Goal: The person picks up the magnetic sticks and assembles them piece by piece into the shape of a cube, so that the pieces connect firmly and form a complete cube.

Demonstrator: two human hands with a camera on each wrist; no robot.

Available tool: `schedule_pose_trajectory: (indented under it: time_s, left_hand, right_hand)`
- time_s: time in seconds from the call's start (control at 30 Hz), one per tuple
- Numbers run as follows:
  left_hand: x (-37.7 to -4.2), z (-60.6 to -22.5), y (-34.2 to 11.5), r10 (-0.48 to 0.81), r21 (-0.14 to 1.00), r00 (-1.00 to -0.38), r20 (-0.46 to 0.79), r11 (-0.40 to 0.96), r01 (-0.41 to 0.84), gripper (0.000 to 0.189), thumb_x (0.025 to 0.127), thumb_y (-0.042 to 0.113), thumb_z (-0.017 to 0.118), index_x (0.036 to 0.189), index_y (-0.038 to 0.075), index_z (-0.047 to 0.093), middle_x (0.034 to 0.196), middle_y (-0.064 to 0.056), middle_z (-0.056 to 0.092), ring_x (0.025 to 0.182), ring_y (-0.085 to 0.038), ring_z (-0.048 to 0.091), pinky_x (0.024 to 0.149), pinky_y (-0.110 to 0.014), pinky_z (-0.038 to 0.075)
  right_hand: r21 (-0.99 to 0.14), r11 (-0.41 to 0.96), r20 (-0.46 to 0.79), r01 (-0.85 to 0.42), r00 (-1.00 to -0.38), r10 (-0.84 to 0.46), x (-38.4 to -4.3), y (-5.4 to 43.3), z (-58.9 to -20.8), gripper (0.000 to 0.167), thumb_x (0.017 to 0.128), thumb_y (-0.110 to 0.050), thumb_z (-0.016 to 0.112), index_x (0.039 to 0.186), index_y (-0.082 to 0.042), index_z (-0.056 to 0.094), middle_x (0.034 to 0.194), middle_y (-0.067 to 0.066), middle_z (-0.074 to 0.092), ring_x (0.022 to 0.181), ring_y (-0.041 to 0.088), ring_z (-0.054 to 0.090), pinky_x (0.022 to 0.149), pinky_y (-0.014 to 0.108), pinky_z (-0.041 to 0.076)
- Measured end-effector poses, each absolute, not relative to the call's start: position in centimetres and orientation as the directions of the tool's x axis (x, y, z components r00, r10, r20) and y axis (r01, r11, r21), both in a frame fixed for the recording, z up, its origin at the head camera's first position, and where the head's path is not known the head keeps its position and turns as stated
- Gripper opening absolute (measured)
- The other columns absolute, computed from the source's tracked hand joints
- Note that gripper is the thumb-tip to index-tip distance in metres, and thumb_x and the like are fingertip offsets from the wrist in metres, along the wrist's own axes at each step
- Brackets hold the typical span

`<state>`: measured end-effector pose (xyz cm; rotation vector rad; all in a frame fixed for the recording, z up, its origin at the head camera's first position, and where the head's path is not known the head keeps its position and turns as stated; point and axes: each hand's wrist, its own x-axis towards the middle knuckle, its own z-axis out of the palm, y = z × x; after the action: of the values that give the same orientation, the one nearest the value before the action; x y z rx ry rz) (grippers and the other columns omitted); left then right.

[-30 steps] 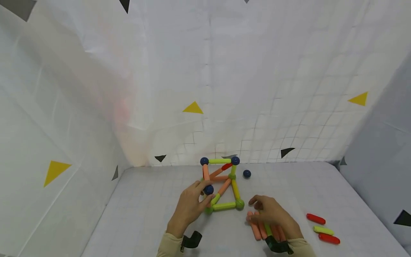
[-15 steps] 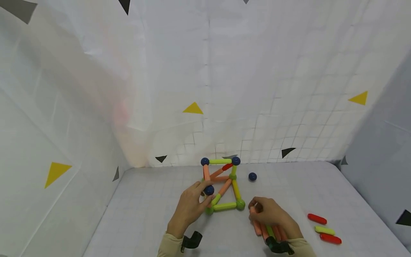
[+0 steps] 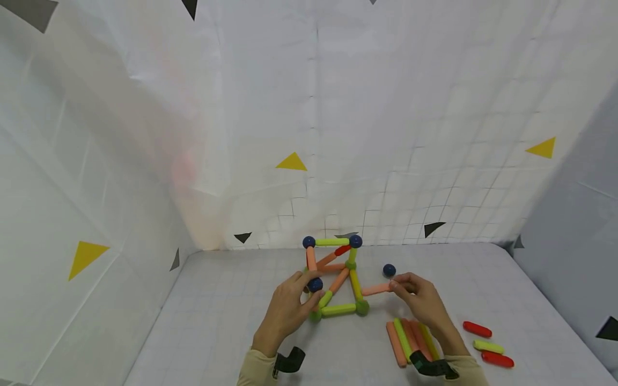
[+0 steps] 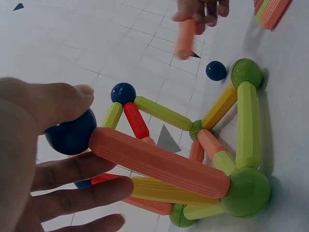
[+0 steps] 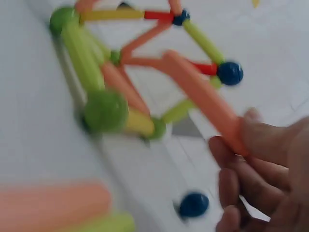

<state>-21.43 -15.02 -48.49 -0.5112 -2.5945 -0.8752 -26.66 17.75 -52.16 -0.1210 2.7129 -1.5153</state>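
Note:
A frame of coloured magnetic rods and balls stands on the table, with a lime rod [image 3: 339, 310] along its front bottom edge. My left hand [image 3: 286, 305] pinches a dark blue ball [image 4: 72, 133] at its front left upper corner. A salmon rod [image 4: 159, 159] joins that ball to a green ball [image 4: 247, 191] below. To the right of the frame, my right hand [image 3: 424, 304] holds another salmon rod [image 5: 205, 99] by one end, between thumb and fingers. Its free end points left towards the frame; whether it touches cannot be told.
Behind the right hand lies a loose blue ball [image 3: 389, 270]. Nearer the front is a row of salmon, lime and yellow rods [image 3: 397, 344], partly under the right wrist. Two red rods [image 3: 477, 328] and a short lime rod [image 3: 488, 347] lie farther right.
The right hand has picked a salmon rod off the row and carried it up towards the frame. The loose blue ball has shifted right. The left hand keeps its place.

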Motion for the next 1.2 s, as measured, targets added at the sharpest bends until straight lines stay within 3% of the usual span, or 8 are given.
schedule_pose_trajectory:
  time_s: [0.17, 0.37, 0.5, 0.77, 1.0, 1.1, 1.2]
  left_hand:
    - [-21.5, -48.6, -15.0, 0.225, 0.508, -0.869, 0.442, 0.735, 0.449, 0.038, 0.096, 0.027, 0.081, 0.131, 0.02, 0.069, 0.097, 0.005, 0.069, 0.085, -0.005, 0.064, 0.073, -0.024, 0.053]
    - [-21.7, -48.6, -15.1, 0.233, 0.512, -0.859, 0.455, 0.721, 0.467, 0.038, 0.097, 0.026, 0.081, 0.132, 0.018, 0.068, 0.1, 0.004, 0.07, 0.086, -0.012, 0.068, 0.073, -0.024, 0.053]
    - [-21.7, -48.5, -15.1, 0.238, 0.519, -0.859, 0.452, 0.714, 0.471, 0.039, 0.097, 0.026, 0.08, 0.133, 0.018, 0.068, 0.101, 0.002, 0.07, 0.088, -0.017, 0.071, 0.074, -0.025, 0.054]
    - [-21.5, -48.9, -14.6, 0.234, 0.504, -0.854, 0.465, 0.723, 0.472, 0.04, 0.097, 0.027, 0.08, 0.133, 0.015, 0.067, 0.099, 0.004, 0.067, 0.081, -0.011, 0.062, 0.071, -0.024, 0.051]
    - [-21.6, -49.8, -13.5, 0.165, 0.513, -0.829, 0.535, 0.716, 0.474, 0.026, 0.097, 0.022, 0.079, 0.122, 0.015, 0.071, 0.096, 0.0, 0.071, 0.073, -0.008, 0.057, 0.065, -0.024, 0.046]
    - [-21.7, -49.9, -13.3, 0.145, 0.548, -0.836, 0.528, 0.694, 0.467, 0.025, 0.097, 0.021, 0.08, 0.119, 0.015, 0.071, 0.099, -0.001, 0.073, 0.078, -0.008, 0.061, 0.068, -0.025, 0.049]
    - [-21.7, -49.9, -13.3, 0.14, 0.587, -0.849, 0.509, 0.665, 0.462, 0.024, 0.097, 0.02, 0.079, 0.119, 0.014, 0.071, 0.103, -0.001, 0.075, 0.083, -0.01, 0.065, 0.072, -0.027, 0.052]
  right_hand:
    - [-0.928, 0.354, 0.108, -0.118, -0.993, -0.048, -25.8, 15.1, -51.3, 0.031, 0.105, -0.032, 0.069, 0.121, -0.005, 0.07, 0.111, 0.011, 0.079, 0.098, 0.014, 0.068, 0.079, 0.028, 0.051]
    - [-0.958, 0.231, 0.157, -0.169, -0.985, -0.071, -25.0, 11.6, -50.9, 0.025, 0.103, -0.027, 0.072, 0.117, -0.007, 0.071, 0.103, 0.01, 0.08, 0.089, 0.014, 0.066, 0.075, 0.026, 0.049]
    - [-0.967, 0.198, 0.151, -0.163, -0.986, -0.074, -24.8, 10.1, -51.1, 0.024, 0.101, -0.028, 0.075, 0.116, -0.008, 0.072, 0.101, 0.011, 0.08, 0.092, 0.018, 0.07, 0.074, 0.025, 0.052]
    - [-0.972, 0.181, 0.14, -0.149, -0.988, -0.06, -24.3, 9.1, -51.2, 0.026, 0.101, -0.032, 0.074, 0.118, -0.012, 0.072, 0.103, 0.009, 0.079, 0.098, 0.021, 0.07, 0.078, 0.024, 0.053]
    - [-0.946, 0.245, 0.189, -0.214, -0.974, -0.124, -25.0, 10.3, -51.0, 0.033, 0.104, -0.034, 0.069, 0.131, -0.016, 0.069, 0.114, 0.007, 0.078, 0.107, 0.026, 0.072, 0.084, 0.025, 0.056]
    - [-0.872, 0.407, 0.276, -0.273, -0.96, -0.053, -25.9, 12.1, -51.0, 0.037, 0.105, -0.036, 0.069, 0.135, -0.016, 0.068, 0.118, 0.007, 0.078, 0.109, 0.027, 0.072, 0.084, 0.03, 0.056]
    - [-0.759, 0.591, 0.373, -0.275, -0.927, 0.048, -27.0, 15.2, -51.6, 0.04, 0.103, -0.031, 0.072, 0.137, -0.01, 0.067, 0.124, 0.014, 0.075, 0.111, 0.034, 0.069, 0.09, 0.046, 0.053]
